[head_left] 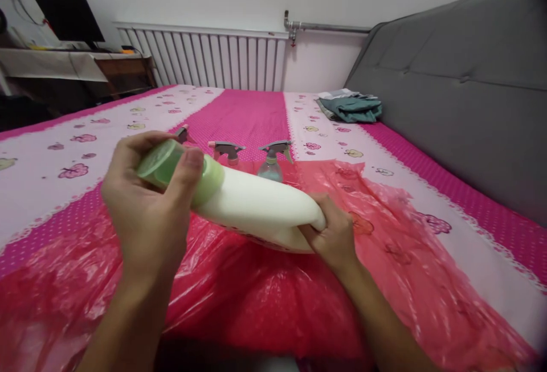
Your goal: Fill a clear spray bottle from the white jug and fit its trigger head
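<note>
I hold a white bottle (pixel 256 204) lying almost sideways above a red plastic sheet (pixel 265 298). My left hand (pixel 149 212) wraps its fingers round the bottle's green cap (pixel 164 164). My right hand (pixel 331 235) grips the bottle's base from below. Just behind the bottle stand three small spray bottles with grey trigger heads (pixel 228 151), the middle and right ones clearly seen, the left one mostly hidden by my left hand.
The red sheet lies over a bed with a pink and white flowered cover (pixel 239 110). Folded teal clothes (pixel 354 107) lie at the far right near a grey padded headboard (pixel 461 81). A white radiator (pixel 205 58) and a desk with a monitor (pixel 68 16) line the back wall.
</note>
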`<state>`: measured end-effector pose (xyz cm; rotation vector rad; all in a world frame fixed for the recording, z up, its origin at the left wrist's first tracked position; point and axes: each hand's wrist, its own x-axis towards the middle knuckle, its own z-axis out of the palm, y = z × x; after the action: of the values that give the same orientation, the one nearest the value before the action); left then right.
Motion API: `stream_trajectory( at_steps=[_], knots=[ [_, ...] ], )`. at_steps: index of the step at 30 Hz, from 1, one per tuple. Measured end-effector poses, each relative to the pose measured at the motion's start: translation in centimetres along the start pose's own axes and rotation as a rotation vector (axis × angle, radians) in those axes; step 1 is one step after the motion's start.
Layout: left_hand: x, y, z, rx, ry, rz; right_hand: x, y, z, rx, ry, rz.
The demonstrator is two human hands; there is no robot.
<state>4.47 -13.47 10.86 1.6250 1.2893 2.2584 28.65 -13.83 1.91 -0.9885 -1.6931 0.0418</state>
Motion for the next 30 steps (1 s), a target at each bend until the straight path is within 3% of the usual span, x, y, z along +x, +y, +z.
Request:
stream_trajectory(
  at_steps=[2,6,8,11,20,22,24,26,28,30],
  knots=[
    [0.3,0.3,-0.2,-0.008,-0.083,-0.011,0.1,0.0,-0.3,0.006,-0.017,0.002],
    [0.8,1.1,-0.5,-0.272,-0.365,-0.077,0.2,0.5,-0.7,0.006,-0.001,0.03],
    [1.0,1.3,-0.7,-0.319,-0.431,-0.097,0.2,0.8,-0.7,0.01,0.007,0.041],
    [1.1,1.2,-1.0,-0.262,-0.428,-0.047,0.2,1.0,-0.6,0.016,0.004,0.047],
    [1.4,1.7,-0.6,0.032,-0.184,0.149,0.3,1.5,-0.4,0.066,-0.04,-0.001],
    [1.4,1.9,-1.0,-0.004,-0.293,0.121,0.3,1.5,-0.4,0.073,-0.046,0.001],
    [1.4,2.1,-1.7,-0.111,-0.505,0.046,0.3,1.7,-0.5,0.075,-0.041,0.013],
    [1.5,2.2,-2.3,-0.17,-0.645,-0.012,0.3,1.8,-0.5,0.075,-0.032,0.024],
    [1.6,2.3,-2.6,-0.146,-0.652,0.006,0.4,1.9,-0.6,0.074,-0.027,0.031],
    [1.7,2.4,-2.4,-0.104,-0.584,0.067,0.4,1.9,-0.6,0.074,-0.03,0.033]
  ],
)
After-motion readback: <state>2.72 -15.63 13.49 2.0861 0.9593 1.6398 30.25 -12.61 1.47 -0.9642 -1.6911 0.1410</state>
